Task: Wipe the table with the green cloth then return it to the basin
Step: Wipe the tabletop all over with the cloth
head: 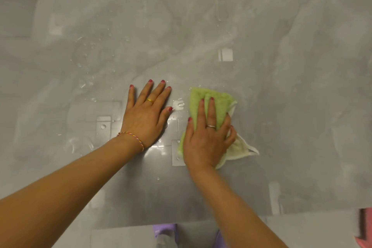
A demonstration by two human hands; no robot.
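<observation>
While the left hand (146, 116) lies flat, fingers spread, on the wet surface (281, 86), the right hand (207, 137) presses the cloth (219, 99), outer fingers curled round its edge.

You are likely in a home or a plain indoor workroom, though little shows it: a glossy grey marbled desk (281, 66) beaded with water droplets (84, 54), mirroring ceiling lights, over a pale floor (14, 16).
</observation>
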